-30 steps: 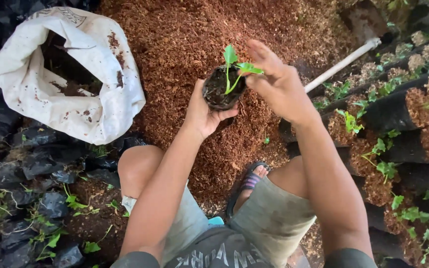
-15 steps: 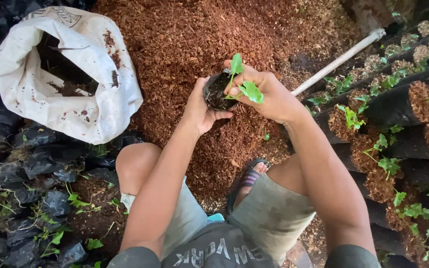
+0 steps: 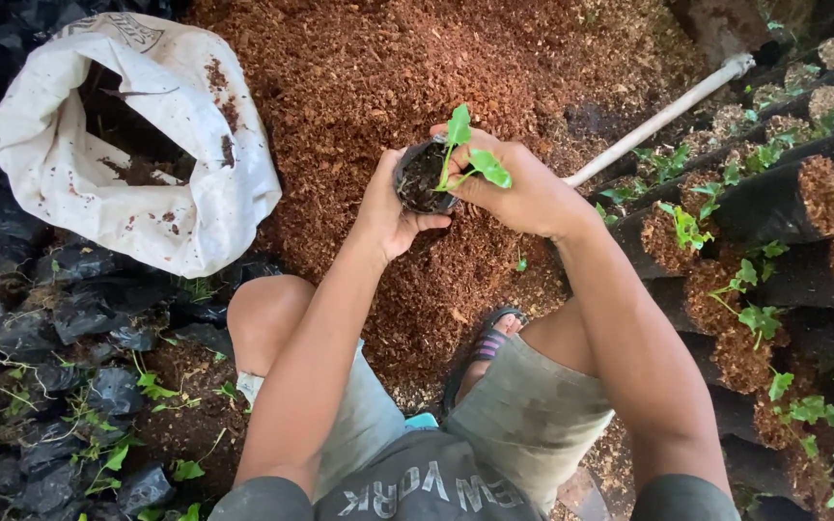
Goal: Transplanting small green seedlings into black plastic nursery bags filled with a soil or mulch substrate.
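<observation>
My left hand (image 3: 386, 207) cups a small black planting bag (image 3: 419, 179) from below and on its left side, above a heap of reddish-brown fibre (image 3: 407, 68). My right hand (image 3: 518, 188) wraps the bag's right side, with fingers at the stem of a small green seedling (image 3: 470, 159) that stands in the bag. Two leaves stick out above my right fingers. The bag's lower part is hidden by both hands.
A white sack (image 3: 147, 145), open and soiled, lies at the upper left. Empty black bags (image 3: 50, 328) and weeds cover the left ground. Rows of filled bags with seedlings (image 3: 774, 241) lie on the right. A white pipe (image 3: 663, 116) slants at upper right. My knees and a sandal (image 3: 485, 342) are below.
My right hand came down from above the seedling onto the bag's right side and closed around it. Both hands with the bag dropped slightly lower, closer to the heap.
</observation>
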